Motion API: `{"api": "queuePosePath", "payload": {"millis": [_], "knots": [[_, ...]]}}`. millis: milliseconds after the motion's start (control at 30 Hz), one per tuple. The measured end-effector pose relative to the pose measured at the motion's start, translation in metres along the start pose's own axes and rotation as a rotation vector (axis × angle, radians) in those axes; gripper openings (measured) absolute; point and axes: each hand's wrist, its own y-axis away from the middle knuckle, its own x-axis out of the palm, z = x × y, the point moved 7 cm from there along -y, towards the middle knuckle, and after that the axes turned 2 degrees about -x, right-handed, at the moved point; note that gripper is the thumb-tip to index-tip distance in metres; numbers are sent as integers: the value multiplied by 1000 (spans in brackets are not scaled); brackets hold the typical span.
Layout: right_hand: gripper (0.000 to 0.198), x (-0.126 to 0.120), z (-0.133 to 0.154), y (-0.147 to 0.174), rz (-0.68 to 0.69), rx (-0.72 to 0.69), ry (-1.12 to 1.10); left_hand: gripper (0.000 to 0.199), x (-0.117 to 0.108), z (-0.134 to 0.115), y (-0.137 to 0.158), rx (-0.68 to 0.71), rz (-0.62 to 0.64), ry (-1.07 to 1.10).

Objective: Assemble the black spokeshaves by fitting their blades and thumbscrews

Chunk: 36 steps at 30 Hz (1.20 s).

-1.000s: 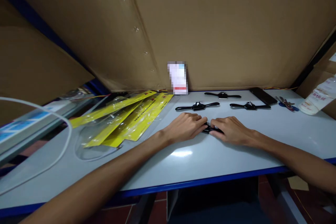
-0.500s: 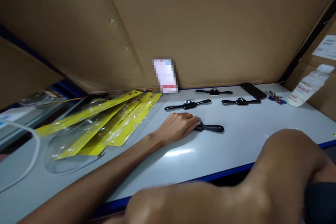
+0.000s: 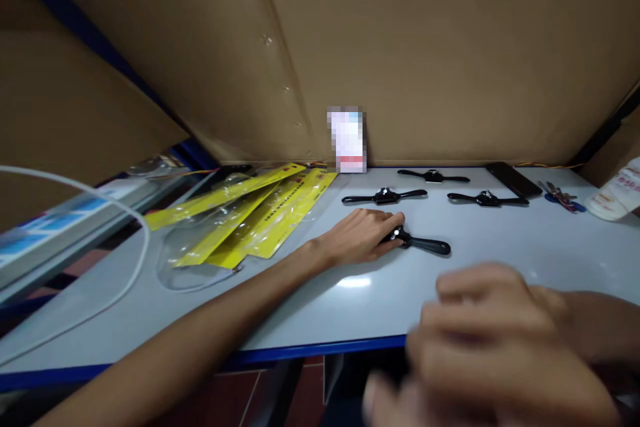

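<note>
My left hand reaches over the table with its fingers closed around one end and the middle of a black spokeshave. The tool's other handle sticks out to the right, lying on or just above the tabletop. Close to the camera at lower right is my right hand, strongly blurred, its fingers seeming bent; whether anything is in them does not show. Behind the held tool lie a second spokeshave, a third spokeshave and, farthest back, another spokeshave.
Clear plastic packages with yellow cards lie fanned at left, near a white cable. A blurred-out lit screen leans on the cardboard wall. At right are a black phone, keys and a bottle.
The view has turned left, so the table's things appear farther right. The bent bare limb at lower right has given way to my blurred right hand. My left hand stays at the same spokeshave.
</note>
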Motion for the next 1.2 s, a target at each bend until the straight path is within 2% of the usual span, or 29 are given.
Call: {"api": "queuePosePath", "payload": {"millis": [67, 167, 267, 367, 533, 600, 733, 900, 1200], "knots": [[30, 7, -33, 3, 69, 4, 42, 18, -1, 1, -1, -18, -19, -17], [28, 38, -91, 25, 274, 260, 166, 21, 1, 2, -2, -59, -39, -87], [27, 65, -122, 42, 436, 399, 104, 25, 4, -1, -3, -92, -12, -156], [24, 76, -123, 45, 490, 394, 8, 28, 4, -6, -4, -153, 20, -186], [20, 77, -110, 42, 508, 378, -41, 34, 8, 0, -5, -413, 59, -137], [21, 77, -108, 42, 498, 387, -38, 36, 8, 2, -5, -464, 54, -105], [20, 77, -112, 43, 489, 429, -56, 32, 5, 4, -3, -406, 16, -122], [13, 71, -123, 45, 518, 452, -57, 26, 6, -1, -2, -181, 30, -164], [11, 67, -127, 46, 545, 444, -53, 31, 10, -7, -14, -216, 2, -166]]}}
